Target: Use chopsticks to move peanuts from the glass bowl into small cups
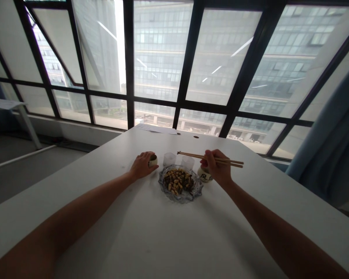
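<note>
Your right hand (pixel 220 166) grips two wooden chopsticks (pixel 193 155), your left hand (pixel 143 164) one cream pot (pixel 152 162); two translucent cups (pixel 169 159), one clear scalloped dish (pixel 178 198) between!

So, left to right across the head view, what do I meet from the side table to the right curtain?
Side table → left cream cup → left clear cup → right clear cup → right cream cup → right curtain. Left out for overlapping: left hand, right hand, chopsticks, dish.

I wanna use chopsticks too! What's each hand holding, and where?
The right hand holds the chopsticks around their middle, toward the back. The left hand holds the small cup around its side.
</note>
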Demonstrator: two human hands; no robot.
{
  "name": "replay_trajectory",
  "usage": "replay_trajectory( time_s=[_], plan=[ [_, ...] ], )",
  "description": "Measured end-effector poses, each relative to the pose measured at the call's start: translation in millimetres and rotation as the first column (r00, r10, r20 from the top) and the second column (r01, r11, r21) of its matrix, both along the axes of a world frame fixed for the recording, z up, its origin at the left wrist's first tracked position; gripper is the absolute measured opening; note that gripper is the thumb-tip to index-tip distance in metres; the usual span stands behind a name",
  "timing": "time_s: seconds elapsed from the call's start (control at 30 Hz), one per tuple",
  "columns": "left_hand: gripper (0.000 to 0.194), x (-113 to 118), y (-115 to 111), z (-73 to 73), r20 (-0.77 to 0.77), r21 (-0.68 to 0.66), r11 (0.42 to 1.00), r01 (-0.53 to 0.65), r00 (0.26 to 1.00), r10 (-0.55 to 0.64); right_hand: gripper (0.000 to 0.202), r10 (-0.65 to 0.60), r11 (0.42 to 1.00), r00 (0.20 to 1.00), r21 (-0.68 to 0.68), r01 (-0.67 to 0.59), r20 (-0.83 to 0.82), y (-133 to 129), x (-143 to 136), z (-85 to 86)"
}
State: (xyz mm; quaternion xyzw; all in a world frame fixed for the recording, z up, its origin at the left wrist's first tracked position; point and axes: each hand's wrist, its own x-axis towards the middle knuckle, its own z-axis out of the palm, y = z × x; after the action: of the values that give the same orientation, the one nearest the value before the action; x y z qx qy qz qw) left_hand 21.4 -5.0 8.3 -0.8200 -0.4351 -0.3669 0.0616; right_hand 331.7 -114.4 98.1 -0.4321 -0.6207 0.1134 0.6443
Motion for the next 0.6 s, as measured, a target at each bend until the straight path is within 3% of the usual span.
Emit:
replay_trajectory(
  time_s=[0.17, 0.3, 0.47, 0.6],
  plan=[
    [0.051, 0.7, 0.9, -1.6, -0.001, -0.006, 1.000, 0.023, 1.000, -0.023, 0.045, -0.045, 0.998, 0.985, 0.057, 0.036, 0.168, 26.3, -11.7, -13.0],
    [0.051, 1.1, 2.0, -3.7, 0.025, 0.003, 0.999, 0.043, 0.999, -0.043, 0.047, 0.060, 0.996, 0.951, -0.084, -0.036, 0.303, 33.6, -17.8, -14.7],
    [0.063, 0.6, 8.2, -9.0, 0.162, -0.022, 0.998, 0.067, 0.985, -0.062, 0.049, 0.079, 0.993, 0.994, -0.094, -0.071, 0.077, 16.2, -9.1, -7.6],
    [0.078, -3.5, 12.7, -9.0, 0.295, -0.248, 0.968, 0.048, 0.955, 0.029, 0.050, 0.070, 0.991, 0.997, -0.108, -0.073, -0.031, -18.5, 4.0, -5.8]
  ],
)
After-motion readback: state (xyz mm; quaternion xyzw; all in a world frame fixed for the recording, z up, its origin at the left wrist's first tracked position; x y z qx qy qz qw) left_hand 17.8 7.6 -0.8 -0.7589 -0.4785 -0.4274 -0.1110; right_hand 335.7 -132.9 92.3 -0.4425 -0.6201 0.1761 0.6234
